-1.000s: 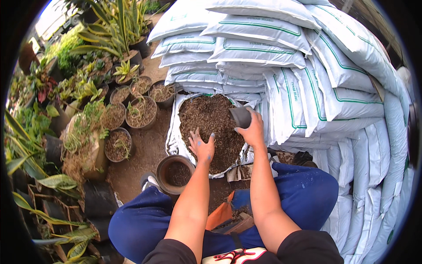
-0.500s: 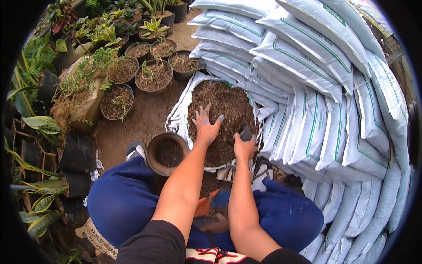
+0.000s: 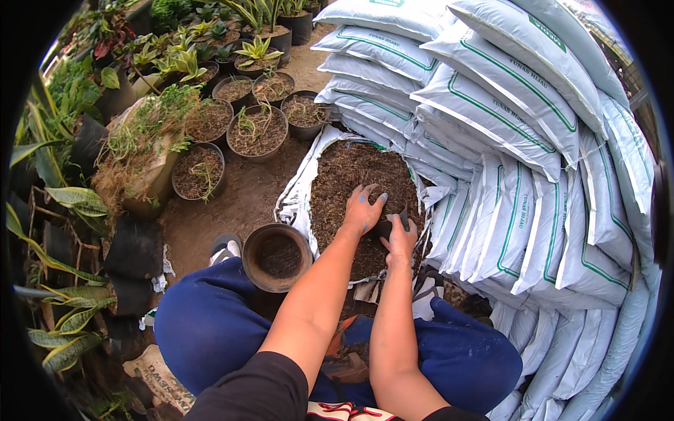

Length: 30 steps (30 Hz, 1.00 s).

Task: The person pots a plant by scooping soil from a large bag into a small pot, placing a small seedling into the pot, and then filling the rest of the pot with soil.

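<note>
A heap of brown, crumbly soil point(image 3: 338, 172) fills an opened white sack point(image 3: 298, 200) in front of me. My right hand point(image 3: 400, 242) is closed around a small black plastic container point(image 3: 402, 216), held low over the right part of the soil; its exact shape is partly hidden by the fingers. Just left of it, my left hand point(image 3: 364, 210) rests on the soil with fingers apart and the thumb toward the container. Bluish stains mark this hand. Whether soil lies under its palm is hidden.
A round dark pot point(image 3: 277, 257) with a little soil inside stands left of the sack, by my foot. Potted plants point(image 3: 258, 132) line the far left. White sacks point(image 3: 491, 112) are stacked high on the right. Snake plants point(image 3: 74, 330) grow at the left edge.
My left hand has moved right and nearer across the soil, toward the black container. My right hand has turned, its fingers now spread around the container. The view has shifted slightly.
</note>
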Each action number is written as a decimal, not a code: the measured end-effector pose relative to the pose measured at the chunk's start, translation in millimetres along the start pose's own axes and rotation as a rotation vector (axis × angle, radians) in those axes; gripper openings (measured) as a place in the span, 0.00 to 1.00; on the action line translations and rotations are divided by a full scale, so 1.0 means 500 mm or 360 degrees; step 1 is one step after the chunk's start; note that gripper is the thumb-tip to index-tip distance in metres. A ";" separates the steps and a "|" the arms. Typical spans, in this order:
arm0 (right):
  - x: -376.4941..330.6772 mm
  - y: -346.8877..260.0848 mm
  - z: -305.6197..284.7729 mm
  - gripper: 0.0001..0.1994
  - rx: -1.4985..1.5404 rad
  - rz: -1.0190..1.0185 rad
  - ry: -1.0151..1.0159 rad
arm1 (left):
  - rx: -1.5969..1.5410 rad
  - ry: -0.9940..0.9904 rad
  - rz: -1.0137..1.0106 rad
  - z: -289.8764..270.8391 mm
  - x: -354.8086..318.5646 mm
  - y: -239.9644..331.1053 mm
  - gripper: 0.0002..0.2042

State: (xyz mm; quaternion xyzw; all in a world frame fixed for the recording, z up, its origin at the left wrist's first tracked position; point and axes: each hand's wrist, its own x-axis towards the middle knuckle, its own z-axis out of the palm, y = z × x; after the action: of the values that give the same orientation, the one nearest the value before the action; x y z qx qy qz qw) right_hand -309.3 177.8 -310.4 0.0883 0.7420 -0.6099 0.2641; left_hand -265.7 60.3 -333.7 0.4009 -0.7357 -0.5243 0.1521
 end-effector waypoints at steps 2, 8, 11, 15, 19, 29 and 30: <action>-0.026 -0.016 -0.004 0.41 0.0010 0.0038 0.0011 | -0.0165 -0.0064 -0.0076 -0.016 -0.015 -0.009 0.29; -0.059 -0.060 -0.031 0.46 0.0087 -0.0211 0.0085 | -0.0104 -0.0063 -0.0113 -0.018 -0.045 -0.025 0.26; -0.027 -0.048 -0.057 0.46 -0.0228 -0.0665 0.0250 | -0.0047 0.0000 -0.0235 -0.025 -0.077 0.002 0.26; -0.078 -0.084 -0.050 0.45 -0.0698 -0.1161 0.0275 | -0.0088 0.0153 -0.0234 -0.055 -0.086 -0.005 0.25; -0.111 -0.112 -0.051 0.44 -0.0921 -0.1530 0.0271 | -0.0094 0.0211 -0.0207 -0.068 -0.089 0.007 0.25; -0.140 -0.179 -0.044 0.39 -0.0958 -0.1890 0.0129 | -0.0092 0.0400 -0.0057 -0.066 -0.083 -0.029 0.24; -0.138 -0.183 -0.040 0.39 -0.0935 -0.1879 0.0162 | -0.0017 0.0463 -0.0009 -0.064 -0.077 -0.039 0.24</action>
State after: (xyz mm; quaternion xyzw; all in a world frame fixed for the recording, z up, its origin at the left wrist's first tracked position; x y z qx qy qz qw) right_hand -297.9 187.9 -194.9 -0.3802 0.8128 -0.4195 -0.1370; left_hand -212.2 66.0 -330.8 0.4739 -0.7020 -0.4649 0.2578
